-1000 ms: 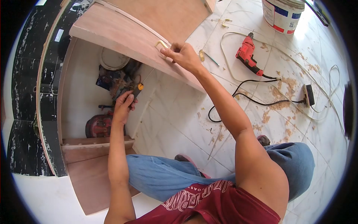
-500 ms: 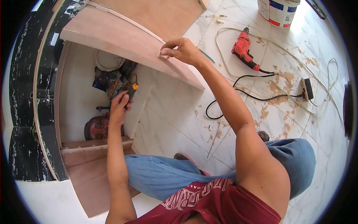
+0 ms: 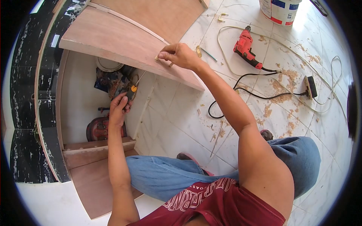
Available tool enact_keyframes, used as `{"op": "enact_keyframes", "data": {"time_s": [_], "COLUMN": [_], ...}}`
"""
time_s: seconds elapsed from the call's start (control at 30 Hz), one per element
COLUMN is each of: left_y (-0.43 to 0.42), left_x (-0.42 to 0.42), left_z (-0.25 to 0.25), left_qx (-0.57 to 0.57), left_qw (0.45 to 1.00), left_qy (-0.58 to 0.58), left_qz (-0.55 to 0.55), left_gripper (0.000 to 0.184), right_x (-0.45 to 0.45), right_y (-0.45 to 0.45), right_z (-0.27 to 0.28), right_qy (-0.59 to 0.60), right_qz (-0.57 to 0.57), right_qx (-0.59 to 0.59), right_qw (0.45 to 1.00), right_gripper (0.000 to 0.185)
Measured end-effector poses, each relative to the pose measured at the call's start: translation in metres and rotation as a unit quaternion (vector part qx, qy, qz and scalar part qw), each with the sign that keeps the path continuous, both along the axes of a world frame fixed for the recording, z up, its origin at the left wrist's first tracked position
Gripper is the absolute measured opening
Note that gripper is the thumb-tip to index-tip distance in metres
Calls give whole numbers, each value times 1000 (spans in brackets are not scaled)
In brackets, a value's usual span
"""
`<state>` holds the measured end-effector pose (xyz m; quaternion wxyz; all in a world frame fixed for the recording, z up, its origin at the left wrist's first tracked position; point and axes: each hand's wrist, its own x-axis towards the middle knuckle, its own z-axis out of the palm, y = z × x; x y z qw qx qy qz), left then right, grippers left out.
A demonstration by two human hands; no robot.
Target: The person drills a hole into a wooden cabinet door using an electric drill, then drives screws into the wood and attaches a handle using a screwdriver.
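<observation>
A screwdriver (image 3: 133, 90) with a dark and yellow handle is in my left hand (image 3: 119, 108), its thin shaft pointing up behind the edge of a pinkish wooden door (image 3: 117, 34). My left fingers are wrapped round the handle, inside the cabinet opening. At the door's outer face, my right hand (image 3: 179, 55) pinches a small brass-coloured handle (image 3: 157, 58), mostly hidden by the fingers. The door stands open and tilted across the cabinet.
On the marble floor (image 3: 169, 113) lie a red drill (image 3: 245, 47), cables, a black-faced socket block (image 3: 310, 87), wood shavings, another brass handle (image 3: 222, 17) and a thin screwdriver (image 3: 209, 54). A bucket (image 3: 279, 11) stands at the back. The cabinet holds a red tool (image 3: 101, 129).
The view has shifted slightly. My right hand has tilted and lowered over the door's handle, which is now more covered. My left hand with the screwdriver has moved a little down and left.
</observation>
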<state>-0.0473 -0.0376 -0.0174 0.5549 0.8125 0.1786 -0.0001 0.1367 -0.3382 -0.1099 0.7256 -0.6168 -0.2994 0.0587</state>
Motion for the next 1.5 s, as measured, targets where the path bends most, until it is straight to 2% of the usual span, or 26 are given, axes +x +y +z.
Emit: {"op": "enact_keyframes", "data": {"time_s": [0.17,0.27,0.37,0.47,0.57,0.67,0.73,0.83,0.97,1.03,1.13,1.27,1.33,1.4,1.43,1.5], "left_y": [5,6,1,-2,-4,-20,-27,-22,-44,-44,-33,-42,-53,-59,-57,-58], "left_x": [-3,-6,-8,-7,-5,-1,1,7,18,23,34,37,37,44,47,44], "left_z": [2,5,3,5,2,3,-2,-9,-1,-5,-12,-11,-17,-41,-52,-36], "left_qx": [2,8,13,9,5,0,-3,-42,-214,-301,-408,-210,-109,48,128,53], "left_qw": [1000,1000,999,1000,1000,1000,1000,999,977,951,900,972,989,973,945,972], "left_qy": [1,2,3,3,-1,-11,-27,-32,15,75,132,53,-16,-189,-271,-193], "left_qz": [4,10,35,27,27,16,-5,-13,11,4,-78,-85,-97,-124,-134,-121], "left_gripper": [35,37,37,38,38,38,38,37,38,41,36,36,35,31,30,28], "right_x": [-6,-8,-16,-32,-43,-58,-53,-38,-19,-16,-15,-13,-2,2,7,1], "right_y": [11,12,12,-1,4,30,30,23,10,6,-2,-3,-4,-10,-13,-10], "right_z": [-5,-8,-11,-6,-11,-4,-5,-10,-15,-12,-4,-6,-19,-21,-23,-16], "right_qy": [-12,-58,-161,-146,-197,-100,-94,-100,-89,-83,-48,-45,-40,0,-41,-68], "right_qz": [-2,-8,-55,-5,-77,-241,-274,-268,-237,-221,-181,-206,-188,-169,-175,-213], "right_qx": [17,-52,-26,-107,-72,-90,-66,-29,0,12,55,-2,25,28,12,5], "right_qw": [1000,997,985,983,975,961,955,958,967,972,981,978,981,985,984,975], "right_gripper": [30,33,51,76,87,82,78,75,71,69,70,64,59,57,53,49]}}
